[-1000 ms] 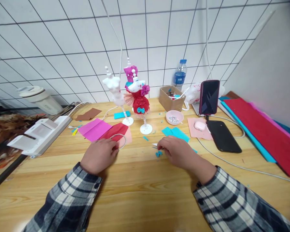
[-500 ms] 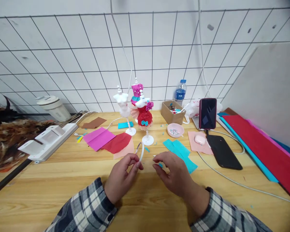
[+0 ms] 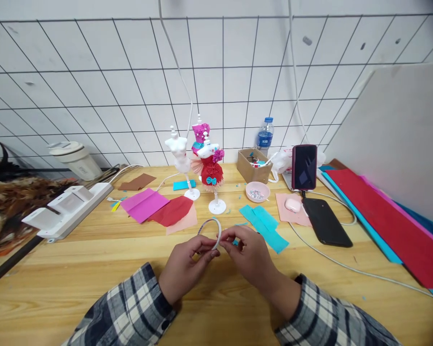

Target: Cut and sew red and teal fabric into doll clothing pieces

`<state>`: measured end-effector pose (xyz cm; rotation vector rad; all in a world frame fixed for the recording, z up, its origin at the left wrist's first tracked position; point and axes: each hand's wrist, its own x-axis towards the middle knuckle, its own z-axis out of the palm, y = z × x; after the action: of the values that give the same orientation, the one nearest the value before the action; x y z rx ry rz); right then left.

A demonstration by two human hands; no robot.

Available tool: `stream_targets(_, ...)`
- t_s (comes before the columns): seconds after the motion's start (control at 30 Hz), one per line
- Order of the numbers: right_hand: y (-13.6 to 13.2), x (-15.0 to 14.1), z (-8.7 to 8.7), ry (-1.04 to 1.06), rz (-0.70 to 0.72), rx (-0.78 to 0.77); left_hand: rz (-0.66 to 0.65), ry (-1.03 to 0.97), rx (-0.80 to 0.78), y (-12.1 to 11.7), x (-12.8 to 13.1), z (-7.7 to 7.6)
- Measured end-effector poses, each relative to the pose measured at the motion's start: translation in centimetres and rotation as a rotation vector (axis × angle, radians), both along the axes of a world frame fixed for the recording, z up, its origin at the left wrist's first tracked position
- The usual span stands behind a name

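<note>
- White ring (image 3: 219,231), likely a tape roll: held on near side of red-dressed mannequin (image 3: 212,174).
- Left hand (image 3: 185,267) pinching it; right hand (image 3: 251,255) thumb and finger nearly together at its rim, can't tell if gripping.
- Risk: slack left pinch could drop it.

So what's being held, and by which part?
The left hand holds the white ring by its lower rim; the right hand is at its right side, grip unclear.
</note>
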<state>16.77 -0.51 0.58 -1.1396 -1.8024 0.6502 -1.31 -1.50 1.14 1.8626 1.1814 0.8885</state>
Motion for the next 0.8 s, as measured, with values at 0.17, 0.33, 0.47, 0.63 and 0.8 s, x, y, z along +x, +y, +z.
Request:
stream_targets(0.17,-0.19,-0.34,-0.19,0.121,0.037,-0.115,0.056,0.111,0.135,0.02,-0.21,-0.28)
stream_targets(0.33,-0.18,-0.34,-0.20,0.128,0.033,-0.154,0.047,0.266,0.269,0.01,-0.51,-0.49)
stream_targets(0.47,-0.02,-0.19,-0.25,0.118,0.069,-0.198,0.014,0.331,0.322,0.05,-0.40,-0.37)
stream_targets(0.63,-0.05,0.04,-0.15,0.001,0.093,-0.170,0.071,0.297,0.294,0.10,-0.28,-0.24)
stream_targets(0.8,-0.06,0.43,-0.12,-0.098,0.004,0.018,0.121,0.234,0.185,-0.02,-0.27,-0.11)
